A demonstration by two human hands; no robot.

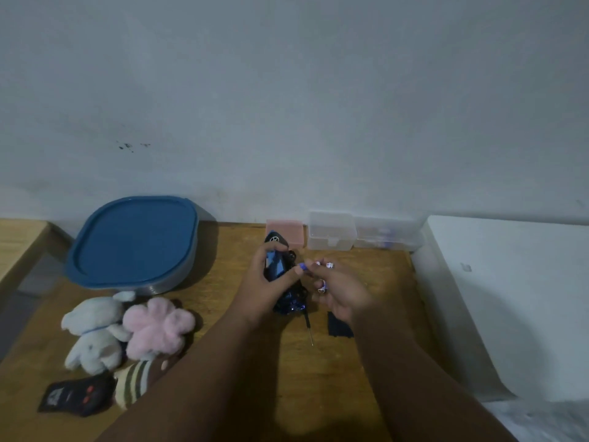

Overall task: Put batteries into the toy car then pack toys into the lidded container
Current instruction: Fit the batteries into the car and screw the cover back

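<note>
Gripping the toy car [276,264] at the middle of the frame, the left hand [269,288] has its fingers and thumb curled round the blue body. Just to its right, the right hand [341,295] holds several small batteries [322,287] in bent fingers, one of them close to the car. A screwdriver [309,330] and a small black cover [338,325] lie on the table [229,250] below the hands. At left stands the container [134,240], blue lid on, with plush toys [157,327] and a black remote [76,395] at lower left.
</note>
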